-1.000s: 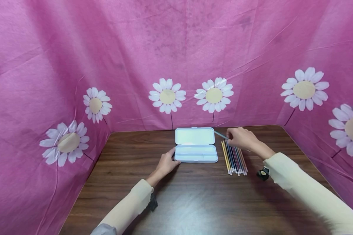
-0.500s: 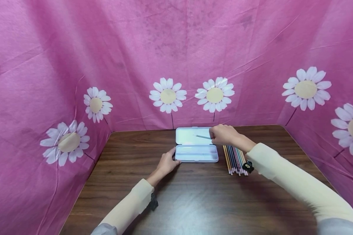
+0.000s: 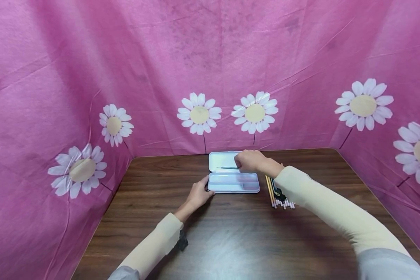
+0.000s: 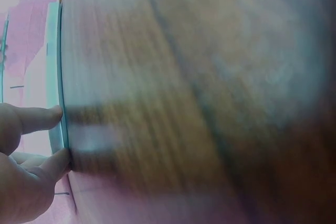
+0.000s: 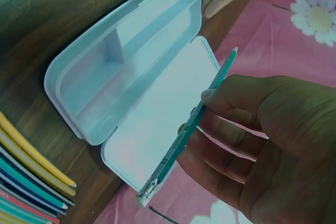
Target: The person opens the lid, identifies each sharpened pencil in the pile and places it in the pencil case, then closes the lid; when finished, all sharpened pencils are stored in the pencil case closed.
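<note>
A pale white-blue pencil case (image 3: 232,191) lies on the table with its lid (image 3: 218,160) folded back, away from the person. My left hand (image 3: 197,194) holds the case at its left front corner, thumb at the front edge. Between thumb and fingertips, my right hand (image 3: 252,161) pinches a green pencil (image 5: 181,136) above the lid. Its sharpened tip points left in the head view; the white eraser end shows in the right wrist view. The tray of the case has compartments split by thin dividers, with no pencils visible in them.
Several coloured pencils (image 3: 270,191) lie side by side to the right of the case, partly hidden under the right sleeve. Dark wood table (image 3: 231,233) surrounds everything. A pink cloth with daisies (image 3: 154,77) hangs behind and at both sides.
My right hand has carried the green pencil leftward from beside the pencil bunch to over the lid, turning it nearly level in the head view. The left hand keeps its place on the case.
</note>
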{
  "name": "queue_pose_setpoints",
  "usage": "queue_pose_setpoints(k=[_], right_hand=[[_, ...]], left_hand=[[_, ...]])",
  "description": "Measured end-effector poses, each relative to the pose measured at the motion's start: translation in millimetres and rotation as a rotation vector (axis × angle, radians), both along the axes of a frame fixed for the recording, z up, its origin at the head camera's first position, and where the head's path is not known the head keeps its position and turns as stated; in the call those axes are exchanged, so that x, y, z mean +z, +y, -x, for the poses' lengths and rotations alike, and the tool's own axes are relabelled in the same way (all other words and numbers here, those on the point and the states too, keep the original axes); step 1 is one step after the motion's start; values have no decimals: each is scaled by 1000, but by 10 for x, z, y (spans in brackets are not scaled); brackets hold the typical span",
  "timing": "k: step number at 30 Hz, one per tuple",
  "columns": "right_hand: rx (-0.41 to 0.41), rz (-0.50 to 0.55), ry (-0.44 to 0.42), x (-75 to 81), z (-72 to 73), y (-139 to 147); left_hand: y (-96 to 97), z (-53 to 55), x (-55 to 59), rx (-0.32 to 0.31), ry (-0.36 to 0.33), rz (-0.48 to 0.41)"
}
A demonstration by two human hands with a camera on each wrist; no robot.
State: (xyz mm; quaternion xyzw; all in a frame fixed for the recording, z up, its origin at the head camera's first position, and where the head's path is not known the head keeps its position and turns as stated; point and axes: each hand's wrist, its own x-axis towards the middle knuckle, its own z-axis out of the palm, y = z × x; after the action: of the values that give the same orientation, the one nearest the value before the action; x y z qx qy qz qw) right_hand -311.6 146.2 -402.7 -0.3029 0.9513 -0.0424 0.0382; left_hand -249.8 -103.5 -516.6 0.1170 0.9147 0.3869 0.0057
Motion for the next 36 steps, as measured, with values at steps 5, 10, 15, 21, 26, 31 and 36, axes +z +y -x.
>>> queue_pose_setpoints(k=[5, 10, 15, 21, 26, 31, 36], right_hand=[[27, -37, 5, -50, 20, -133], [40, -53, -36, -103, 56, -217], [24, -71, -76, -197, 100, -262], [16, -82, -93, -349, 130, -290], [20, -79, -98, -452, 133, -310], [41, -77, -102, -504, 102, -332], [44, -87, -106, -547, 78, -337]], left_hand=[[-7, 0, -4, 4, 4, 6], [-7, 1, -2, 5, 12, 9], [-7, 7, -3, 6, 20, 7], [-5, 12, -4, 2, 8, -4], [-4, 7, 0, 6, -3, -5], [-2, 2, -1, 3, -1, -5], [0, -10, 2, 1, 5, -7]])
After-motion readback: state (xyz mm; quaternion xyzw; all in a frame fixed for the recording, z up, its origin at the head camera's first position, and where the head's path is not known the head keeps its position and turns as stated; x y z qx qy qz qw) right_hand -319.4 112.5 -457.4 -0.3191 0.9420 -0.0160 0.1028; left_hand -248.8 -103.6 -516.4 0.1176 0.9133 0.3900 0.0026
